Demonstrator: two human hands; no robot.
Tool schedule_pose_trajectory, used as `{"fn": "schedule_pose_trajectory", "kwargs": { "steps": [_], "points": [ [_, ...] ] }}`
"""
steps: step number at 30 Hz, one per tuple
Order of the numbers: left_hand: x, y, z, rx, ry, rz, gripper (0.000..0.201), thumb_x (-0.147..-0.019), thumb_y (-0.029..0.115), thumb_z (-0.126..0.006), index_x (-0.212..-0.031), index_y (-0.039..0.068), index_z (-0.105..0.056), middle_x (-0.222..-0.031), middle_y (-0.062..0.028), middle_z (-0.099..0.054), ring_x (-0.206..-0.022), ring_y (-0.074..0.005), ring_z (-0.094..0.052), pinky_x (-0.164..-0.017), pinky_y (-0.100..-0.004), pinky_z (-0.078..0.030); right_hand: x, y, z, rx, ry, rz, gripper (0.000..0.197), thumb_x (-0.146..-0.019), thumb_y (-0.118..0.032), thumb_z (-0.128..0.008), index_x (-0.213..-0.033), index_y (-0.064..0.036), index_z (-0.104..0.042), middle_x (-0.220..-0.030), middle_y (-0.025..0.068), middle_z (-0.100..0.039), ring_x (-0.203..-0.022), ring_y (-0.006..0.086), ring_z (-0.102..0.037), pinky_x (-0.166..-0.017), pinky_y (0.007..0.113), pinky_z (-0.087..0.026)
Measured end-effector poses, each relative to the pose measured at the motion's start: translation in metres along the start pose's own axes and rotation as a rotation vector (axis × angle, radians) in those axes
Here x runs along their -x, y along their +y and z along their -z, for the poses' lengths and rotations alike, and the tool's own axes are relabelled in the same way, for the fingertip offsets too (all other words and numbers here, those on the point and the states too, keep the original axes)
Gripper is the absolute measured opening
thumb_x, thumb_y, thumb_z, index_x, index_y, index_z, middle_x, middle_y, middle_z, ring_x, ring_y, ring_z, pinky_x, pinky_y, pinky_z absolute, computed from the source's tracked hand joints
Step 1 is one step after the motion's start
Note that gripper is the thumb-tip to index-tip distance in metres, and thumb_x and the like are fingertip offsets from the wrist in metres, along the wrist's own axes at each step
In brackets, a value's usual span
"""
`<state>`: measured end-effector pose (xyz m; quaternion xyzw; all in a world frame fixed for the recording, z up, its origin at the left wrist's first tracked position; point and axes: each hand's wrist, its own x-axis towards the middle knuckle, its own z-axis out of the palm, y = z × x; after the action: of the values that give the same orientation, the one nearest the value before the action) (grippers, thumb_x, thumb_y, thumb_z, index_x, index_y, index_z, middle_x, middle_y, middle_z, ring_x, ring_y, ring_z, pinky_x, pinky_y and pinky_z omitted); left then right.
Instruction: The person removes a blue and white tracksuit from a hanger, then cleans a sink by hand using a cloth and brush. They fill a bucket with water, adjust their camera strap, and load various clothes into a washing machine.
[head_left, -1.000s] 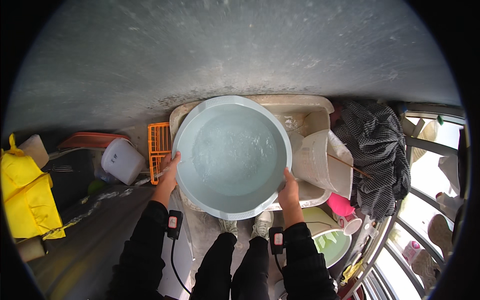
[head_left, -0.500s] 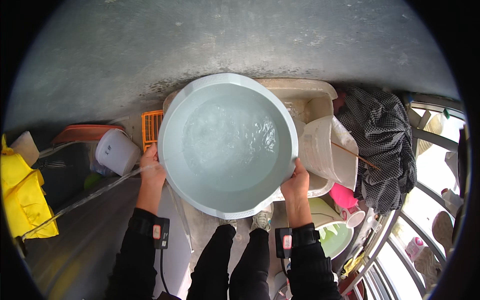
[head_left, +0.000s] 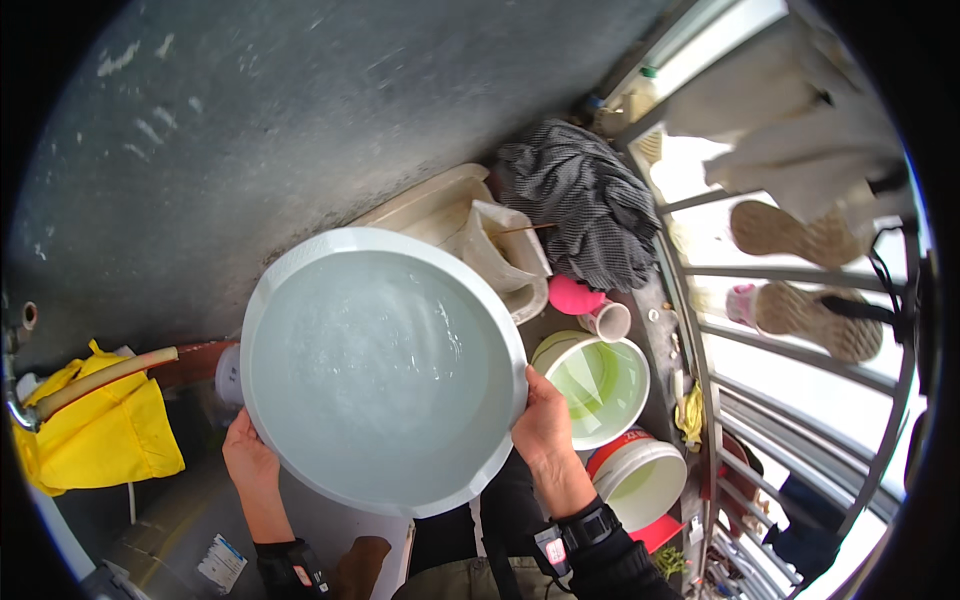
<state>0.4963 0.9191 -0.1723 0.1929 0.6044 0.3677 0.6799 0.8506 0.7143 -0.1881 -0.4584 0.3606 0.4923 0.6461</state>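
Note:
A large pale grey-blue basin holds clear, rippling water and hangs level in front of me, close to my body. The fingers of my left hand are closed on its lower left rim. On the lower right side, my right hand grips the same rim, thumb uppermost. Fingers under the basin are hidden. Behind it, a beige stone sink is partly covered, with a white plastic container and a thin stick inside.
At left, a beige hose on a tap lies over yellow cloth. To the right stand a pail of greenish water and a white bucket. Checked cloth lies beside the sink; shoes rest by window bars.
My view has turned right. The basin has moved away from the sink, toward my body, still in both hands. The clear stream that crossed near my left wrist no longer shows.

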Motion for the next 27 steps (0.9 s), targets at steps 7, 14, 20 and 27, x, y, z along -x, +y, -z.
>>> {"fn": "schedule_pose_trajectory", "kwargs": {
  "steps": [7,14,20,27],
  "points": [
    [0.096,-0.019,-0.033,-0.197,-0.358,0.09,0.032,-0.1,0.017,-0.043,-0.117,-0.003,-0.06,-0.112,-0.0098,-0.066,-0.104,-0.0198,-0.061,-0.096,-0.0334,-0.047,0.132,0.007,0.148,-0.267,0.106,0.103,0.035,-0.097,-0.024,-0.052,-0.121,0.0013,-0.058,-0.119,0.0107,-0.061,-0.111,0.0221,-0.055,-0.099,0.038,-0.042],
    [0.222,-0.106,-0.094,-0.461,-0.5,0.208,0.035,-0.1,0.019,-0.043,-0.122,-0.003,-0.058,-0.116,-0.0106,-0.065,-0.111,-0.0209,-0.059,-0.099,-0.0348,-0.045,0.261,0.052,0.336,-0.693,0.249,0.208,0.038,-0.097,-0.025,-0.052,-0.122,0.0029,-0.056,-0.122,0.0127,-0.059,-0.113,0.0249,-0.054,-0.102,0.042,-0.039],
    [0.371,-0.224,-0.124,-0.78,-0.805,0.357,0.036,-0.101,0.021,-0.042,-0.124,-0.003,-0.057,-0.121,-0.011,-0.061,-0.116,-0.0212,-0.055,-0.101,-0.0353,-0.043,0.368,0.126,0.513,-1.072,0.393,0.349,0.035,-0.096,-0.023,-0.052,-0.119,0.003,-0.058,-0.118,0.0122,-0.062,-0.111,0.0237,-0.056,-0.101,0.038,-0.041],
    [0.573,-0.418,-0.107,-1.142,-1.261,0.452,0.035,-0.098,0.019,-0.044,-0.118,-0.004,-0.061,-0.115,-0.0098,-0.065,-0.11,-0.0206,-0.058,-0.1,-0.034,-0.043,0.456,0.269,0.702,-1.61,0.467,0.553,0.033,-0.097,-0.022,-0.05,-0.116,0.0029,-0.06,-0.115,0.0119,-0.065,-0.108,0.0223,-0.06,-0.099,0.038,-0.043]
  ]
}}
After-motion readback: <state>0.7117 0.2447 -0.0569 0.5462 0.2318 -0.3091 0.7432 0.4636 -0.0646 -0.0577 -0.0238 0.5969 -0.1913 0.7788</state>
